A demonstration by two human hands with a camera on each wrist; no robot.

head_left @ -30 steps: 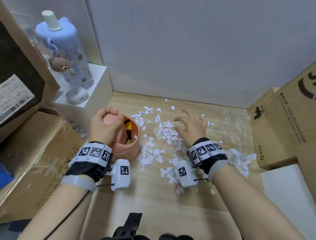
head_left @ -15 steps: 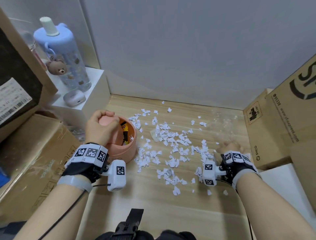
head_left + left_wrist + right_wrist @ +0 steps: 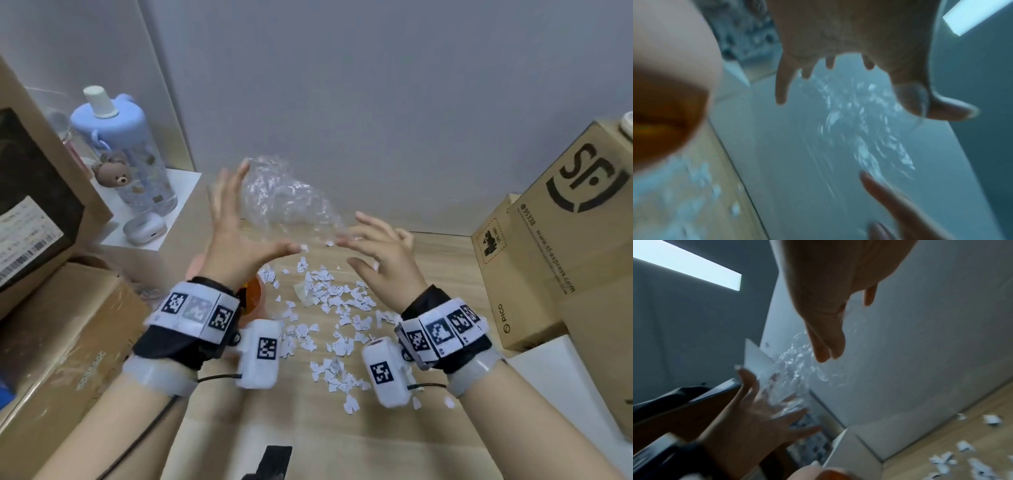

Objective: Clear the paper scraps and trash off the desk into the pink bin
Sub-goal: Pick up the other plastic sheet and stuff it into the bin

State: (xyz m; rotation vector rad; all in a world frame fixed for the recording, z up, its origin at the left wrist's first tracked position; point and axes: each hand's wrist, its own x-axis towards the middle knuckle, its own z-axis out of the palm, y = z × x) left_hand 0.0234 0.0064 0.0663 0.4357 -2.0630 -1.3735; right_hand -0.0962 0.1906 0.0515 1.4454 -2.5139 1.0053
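A crumpled clear plastic wrap (image 3: 284, 202) hangs in the air above the desk's back middle, between my two raised hands. My left hand (image 3: 253, 219) has its fingers spread straight, with the wrap against them. The stretched fingers of my right hand (image 3: 356, 240) touch the wrap's right end, thumb apart. The right wrist view shows the wrap (image 3: 797, 366) between both open hands. The pink bin (image 3: 253, 301) is mostly hidden behind my left wrist. Several white paper scraps (image 3: 329, 308) litter the wooden desk.
A blue bottle (image 3: 126, 150) with a bear charm and a white earbud case (image 3: 144, 228) stand on a white block at the left. Cardboard boxes flank the desk on the left (image 3: 68, 325) and right (image 3: 548, 240). A grey wall closes the back.
My left hand left the bin's rim and rose. My right hand went to the desk's right side, then came up to the middle, where the plastic wrap now hangs. Both hands are spread around it.
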